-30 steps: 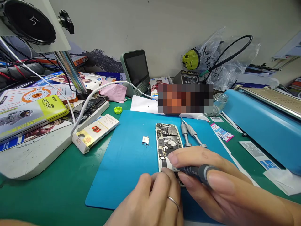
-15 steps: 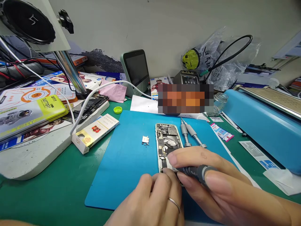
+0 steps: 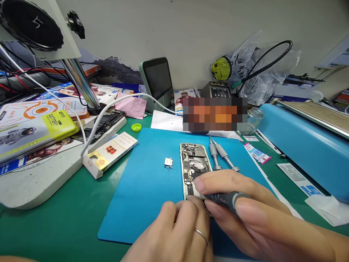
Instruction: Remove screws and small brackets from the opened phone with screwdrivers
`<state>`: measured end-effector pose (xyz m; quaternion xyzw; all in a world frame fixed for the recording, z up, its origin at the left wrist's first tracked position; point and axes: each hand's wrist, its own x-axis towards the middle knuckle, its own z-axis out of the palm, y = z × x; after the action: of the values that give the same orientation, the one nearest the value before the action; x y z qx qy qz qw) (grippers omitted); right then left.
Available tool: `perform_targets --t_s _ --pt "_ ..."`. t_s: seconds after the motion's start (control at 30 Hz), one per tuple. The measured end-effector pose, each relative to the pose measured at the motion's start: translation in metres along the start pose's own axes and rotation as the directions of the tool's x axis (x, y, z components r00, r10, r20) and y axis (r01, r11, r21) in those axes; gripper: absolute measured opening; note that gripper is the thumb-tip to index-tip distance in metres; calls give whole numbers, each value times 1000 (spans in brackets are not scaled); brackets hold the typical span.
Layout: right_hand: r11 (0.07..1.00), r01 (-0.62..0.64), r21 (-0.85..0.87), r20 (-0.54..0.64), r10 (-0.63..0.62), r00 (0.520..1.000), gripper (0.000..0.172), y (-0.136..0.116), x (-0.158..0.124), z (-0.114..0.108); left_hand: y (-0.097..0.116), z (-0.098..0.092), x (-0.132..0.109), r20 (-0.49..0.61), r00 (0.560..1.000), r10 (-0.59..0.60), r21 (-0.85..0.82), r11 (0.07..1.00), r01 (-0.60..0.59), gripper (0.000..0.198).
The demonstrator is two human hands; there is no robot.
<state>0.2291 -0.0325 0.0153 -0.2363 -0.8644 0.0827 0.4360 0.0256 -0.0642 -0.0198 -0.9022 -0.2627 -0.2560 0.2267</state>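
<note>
An opened phone (image 3: 194,163) lies on a blue work mat (image 3: 147,185), its circuit boards exposed. My right hand (image 3: 251,214) is closed around a grey screwdriver (image 3: 226,199), whose tip points into the phone's lower half. My left hand (image 3: 177,233), with a ring on one finger, rests curled against the phone's near end, fingertips on its frame. A small metal part (image 3: 168,162) with tiny screws lies on the mat left of the phone. Two more screwdrivers (image 3: 220,156) lie to the phone's right.
A cigarette box (image 3: 110,154) and a white cable (image 3: 109,112) sit at the mat's left edge, beside a microscope stand base (image 3: 40,182). A small screen (image 3: 157,83) stands behind. A blue machine (image 3: 308,145) lies right, with a glass jar (image 3: 252,120) and labels nearby.
</note>
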Motion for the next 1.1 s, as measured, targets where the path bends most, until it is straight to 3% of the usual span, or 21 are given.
perform_targets --t_s 0.13,0.27,0.7,0.9,1.0,1.1 --pt "998 55 -7 108 -54 993 80 3 -1 -1 -6 -4 0 54 997 62 19 998 -63 18" --pt "996 86 -22 107 -83 991 69 6 -1 -1 -7 -4 0 53 997 59 28 998 -61 16" --pt "999 48 -5 94 -47 994 67 3 3 1 -3 -3 2 1 1000 24 9 1000 -24 20" --pt "996 76 -47 105 -71 992 51 4 -1 2 -1 1 1 -20 1000 -13 -9 1000 13 18" --pt "994 97 -47 110 -91 990 56 5 -4 1 -3 0 2 6 1000 19 -5 1000 -19 20" --pt "996 84 -24 92 -82 992 74 7 -5 1 -6 -2 4 -1 999 36 -23 999 -36 19"
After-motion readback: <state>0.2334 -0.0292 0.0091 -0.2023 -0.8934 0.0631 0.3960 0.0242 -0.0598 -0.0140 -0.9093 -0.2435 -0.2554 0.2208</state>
